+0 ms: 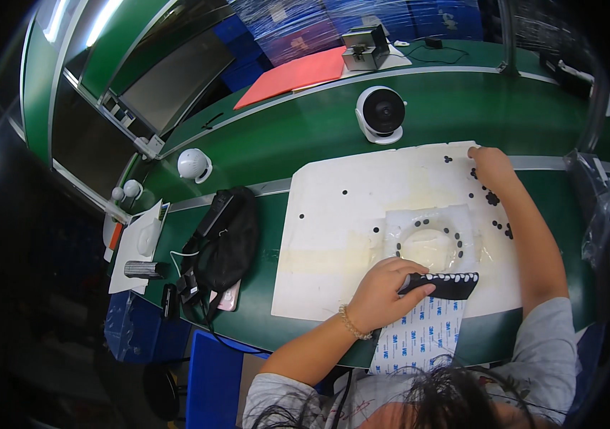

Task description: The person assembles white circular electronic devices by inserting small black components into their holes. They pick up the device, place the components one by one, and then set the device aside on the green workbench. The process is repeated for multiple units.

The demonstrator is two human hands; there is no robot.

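Observation:
My left hand [389,292] wears a beaded bracelet and pinches a black adhesive sheet [453,287] with a row of white round gaps along its far edge. White backing paper with blue print [419,336] hangs from this sheet toward my body. Just beyond lies a square, whitish translucent piece with a round opening [395,232]; small black dots [460,244] sit around its ring. My right hand [492,170] is at the far right corner of a white board [319,268], fingertips pressed together. Whatever they pinch is too small to make out.
Loose black dots [492,198] are scattered and clustered on the board's right side. A black bag [237,239] and a pink phone [229,296] lie at left. Two white cameras [382,118] stand behind the board. Clear plastic wrapping [600,207] hangs at right.

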